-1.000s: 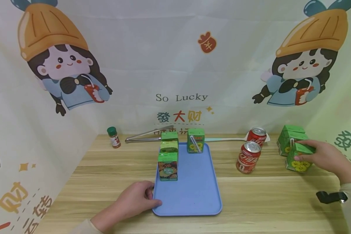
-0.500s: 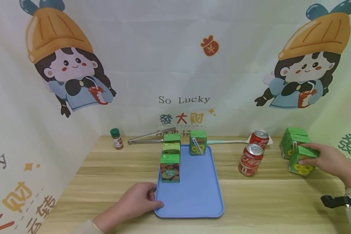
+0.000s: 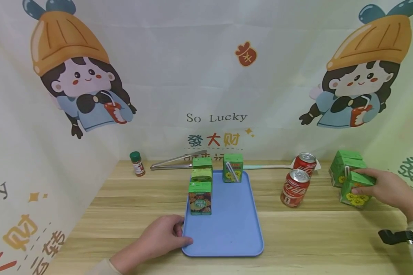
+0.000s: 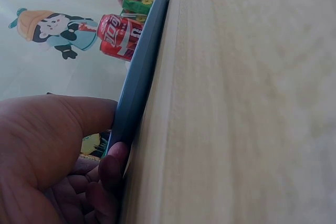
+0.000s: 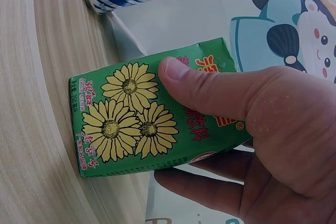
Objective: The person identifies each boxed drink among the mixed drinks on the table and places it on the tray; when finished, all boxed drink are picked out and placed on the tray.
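My left hand grips the near left edge of a blue tray, thumb on the rim; in the left wrist view, fingertips curl against the tray's side. At the far right, my right hand holds a green drink carton between thumb and fingers. Yellow flowers cover its front in the right wrist view, where the carton has its lower end right at the tabletop. Several green cartons stand in a row along the tray's left side. Another carton with a straw stands at its back.
Beside the held carton are more green cartons. Two red cola cans stand between them and the tray, near a white-headed spatula. Metal tongs and a green-capped spice jar lie toward the back left, before the printed cloth.
The head view has shifted slightly. Both hands keep their holds, and the tray, cartons and cans stay in place.
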`<state>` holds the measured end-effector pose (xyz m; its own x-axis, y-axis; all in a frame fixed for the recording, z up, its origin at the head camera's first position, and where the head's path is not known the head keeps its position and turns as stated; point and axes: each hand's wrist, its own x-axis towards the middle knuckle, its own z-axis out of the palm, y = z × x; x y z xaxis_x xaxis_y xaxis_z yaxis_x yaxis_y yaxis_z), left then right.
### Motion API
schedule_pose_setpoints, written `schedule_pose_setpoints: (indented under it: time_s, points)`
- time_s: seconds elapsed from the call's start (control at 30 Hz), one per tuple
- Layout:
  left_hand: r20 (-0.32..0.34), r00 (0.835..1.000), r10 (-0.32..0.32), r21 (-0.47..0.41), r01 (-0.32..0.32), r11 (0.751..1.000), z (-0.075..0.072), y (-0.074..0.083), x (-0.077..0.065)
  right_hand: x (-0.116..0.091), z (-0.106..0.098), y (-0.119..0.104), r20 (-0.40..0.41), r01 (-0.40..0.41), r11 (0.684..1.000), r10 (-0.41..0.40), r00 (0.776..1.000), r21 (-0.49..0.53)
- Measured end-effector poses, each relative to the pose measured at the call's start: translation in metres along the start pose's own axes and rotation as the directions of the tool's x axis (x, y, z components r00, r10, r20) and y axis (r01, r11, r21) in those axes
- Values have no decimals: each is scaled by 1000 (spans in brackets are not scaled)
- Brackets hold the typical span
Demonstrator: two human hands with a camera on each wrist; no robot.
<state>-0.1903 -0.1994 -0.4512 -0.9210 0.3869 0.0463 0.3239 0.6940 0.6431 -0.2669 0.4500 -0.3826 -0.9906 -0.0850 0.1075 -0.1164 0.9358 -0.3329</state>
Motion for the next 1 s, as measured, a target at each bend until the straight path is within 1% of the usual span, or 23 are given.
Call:
schedule_pose_setpoints:
  time_s: [0.23, 0.63, 1.0]
  points:
    - [4, 1000, -8, -4, 8, 1000, -1, 0, 0, 0, -1, -2, 12, -8, 1000, 8, 1000, 14]
    - [2, 1000, -9, -1, 9, 1000, -1, -1, 0, 0, -3, -4, 2, -4, 1000, 4, 1000, -1]
    - [1, 1000, 2, 11, -2, 1000, 0, -1, 1, 0, -2, -4, -1, -11, 1000, 11, 1000, 9]
